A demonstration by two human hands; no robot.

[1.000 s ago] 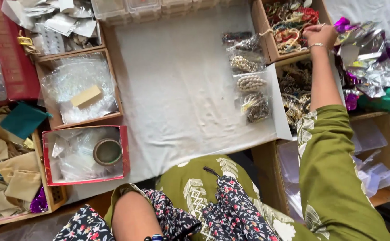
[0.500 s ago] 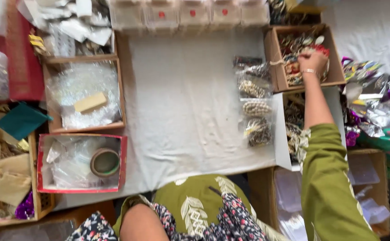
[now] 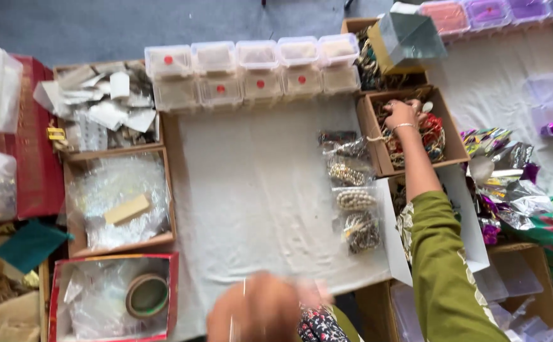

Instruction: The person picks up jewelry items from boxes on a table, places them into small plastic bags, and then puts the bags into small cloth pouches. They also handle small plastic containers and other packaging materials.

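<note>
Your right hand is stretched far out, down inside the cardboard box of tangled jewellery, which sits to the right of the white cloth. The hand lies at the upper left of that box, over the heap, with its fingers curled down into the strands; the tips are buried among the beads, so you cannot tell whether they pinch one piece or merely rest on the pile. A pale string runs from the left wall of the box toward your wrist. The jewellery spreads below and to the right of your fingers, a mixed knot of red and gold loops with no single direction; the box itself has its long axis running from upper left to lower right, a little skewed to the cloth's edge. Just left of the box, a column of clear packets holding beads lies on the cloth. Your left hand is a blur at the bottom edge, close to the camera, and how its fingers stand cannot be told
</note>
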